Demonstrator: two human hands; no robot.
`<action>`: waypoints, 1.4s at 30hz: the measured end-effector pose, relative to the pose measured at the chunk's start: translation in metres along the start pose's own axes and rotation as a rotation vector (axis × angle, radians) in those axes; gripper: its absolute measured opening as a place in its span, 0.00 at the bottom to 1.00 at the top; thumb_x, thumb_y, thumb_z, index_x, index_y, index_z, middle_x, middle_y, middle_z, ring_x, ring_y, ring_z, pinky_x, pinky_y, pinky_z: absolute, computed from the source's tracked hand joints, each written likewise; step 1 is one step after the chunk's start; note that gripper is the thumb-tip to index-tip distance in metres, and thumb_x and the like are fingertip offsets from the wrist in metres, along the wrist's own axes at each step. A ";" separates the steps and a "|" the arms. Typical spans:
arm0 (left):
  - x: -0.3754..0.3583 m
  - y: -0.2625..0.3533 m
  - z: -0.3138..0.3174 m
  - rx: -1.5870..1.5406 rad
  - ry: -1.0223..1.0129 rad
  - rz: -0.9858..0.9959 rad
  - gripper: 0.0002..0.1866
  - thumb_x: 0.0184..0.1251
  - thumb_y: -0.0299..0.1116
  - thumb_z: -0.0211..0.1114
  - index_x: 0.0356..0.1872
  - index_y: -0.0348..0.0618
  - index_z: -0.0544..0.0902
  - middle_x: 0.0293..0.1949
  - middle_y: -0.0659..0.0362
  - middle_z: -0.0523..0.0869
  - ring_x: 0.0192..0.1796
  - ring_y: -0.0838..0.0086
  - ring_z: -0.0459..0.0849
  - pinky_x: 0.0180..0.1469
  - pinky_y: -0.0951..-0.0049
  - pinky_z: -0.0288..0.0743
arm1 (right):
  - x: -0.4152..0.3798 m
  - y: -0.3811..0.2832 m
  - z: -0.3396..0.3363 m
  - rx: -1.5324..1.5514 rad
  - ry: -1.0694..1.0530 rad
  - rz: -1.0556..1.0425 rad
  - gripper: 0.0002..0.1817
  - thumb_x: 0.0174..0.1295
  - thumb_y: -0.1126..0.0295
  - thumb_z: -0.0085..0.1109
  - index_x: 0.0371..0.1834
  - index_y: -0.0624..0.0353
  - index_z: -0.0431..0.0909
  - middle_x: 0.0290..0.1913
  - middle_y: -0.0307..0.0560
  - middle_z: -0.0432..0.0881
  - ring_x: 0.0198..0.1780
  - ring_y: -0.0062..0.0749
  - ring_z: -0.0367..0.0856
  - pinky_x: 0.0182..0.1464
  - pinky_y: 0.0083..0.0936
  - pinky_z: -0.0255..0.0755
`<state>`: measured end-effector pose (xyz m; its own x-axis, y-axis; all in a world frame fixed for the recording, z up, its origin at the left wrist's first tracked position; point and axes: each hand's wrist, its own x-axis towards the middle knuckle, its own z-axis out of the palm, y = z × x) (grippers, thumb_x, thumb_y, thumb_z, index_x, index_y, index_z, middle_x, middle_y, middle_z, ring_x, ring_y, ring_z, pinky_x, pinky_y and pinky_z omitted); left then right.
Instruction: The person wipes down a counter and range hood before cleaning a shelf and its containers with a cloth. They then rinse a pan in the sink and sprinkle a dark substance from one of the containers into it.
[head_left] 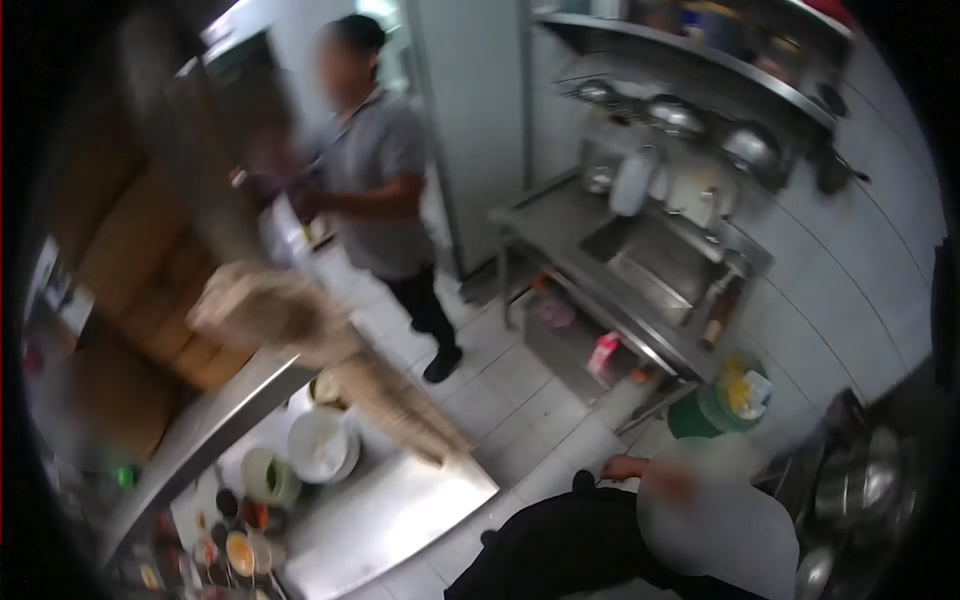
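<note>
My right hand (625,468) shows small at the lower middle, beside the black clothing (560,545) on my body. A grey blur hides the wrist and part of the hand, so I cannot tell how its fingers are held. Floor tiles lie under and around it, and nothing shows against its fingertips. My left hand is out of view. To the left, a steel counter (390,525) carries a white bowl (322,446), a pale green container (266,474) and a cup of orange contents (242,553). A blurred beige, wrapped-looking length (370,385) stretches over the counter's corner.
Another person (385,180) stands in the passage, hands raised to something blurred. A steel sink (655,262) stands against the wall under a shelf (690,50) with hanging metal pans (750,146). A green bin (705,412) sits beside it. Metal cookware (865,485) lies at right.
</note>
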<state>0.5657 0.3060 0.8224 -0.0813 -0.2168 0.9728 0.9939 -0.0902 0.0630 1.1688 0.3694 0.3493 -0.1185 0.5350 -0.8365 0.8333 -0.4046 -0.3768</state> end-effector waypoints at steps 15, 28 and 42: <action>-0.035 0.415 0.347 -1.645 -0.925 -0.687 0.28 0.75 0.43 0.56 0.68 0.37 0.65 0.62 0.47 0.74 0.60 0.61 0.78 0.55 0.64 0.76 | -0.063 0.094 -0.097 0.194 0.339 -0.330 0.24 0.65 0.48 0.57 0.51 0.57 0.82 0.49 0.51 0.85 0.52 0.42 0.82 0.56 0.32 0.73; 0.066 0.633 0.651 -1.822 -0.788 -0.363 0.30 0.70 0.47 0.64 0.65 0.38 0.70 0.54 0.49 0.82 0.57 0.68 0.80 0.55 0.70 0.75 | -0.054 0.104 -0.128 0.303 0.707 -0.472 0.20 0.74 0.56 0.45 0.58 0.55 0.78 0.58 0.47 0.80 0.60 0.40 0.78 0.65 0.35 0.69; 0.151 0.911 0.866 -1.443 -0.545 -0.001 0.53 0.44 0.73 0.69 0.58 0.29 0.78 0.55 0.40 0.82 0.60 0.52 0.80 0.62 0.58 0.72 | -0.045 -0.042 -0.180 1.304 1.040 0.133 0.28 0.70 0.49 0.51 0.62 0.60 0.75 0.63 0.53 0.77 0.63 0.45 0.75 0.67 0.36 0.66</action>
<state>1.5235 1.0328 1.2198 0.2735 0.1242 0.9538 0.0532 -0.9921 0.1139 1.2361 0.4963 0.4744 0.7408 0.4632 -0.4864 -0.2325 -0.5025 -0.8327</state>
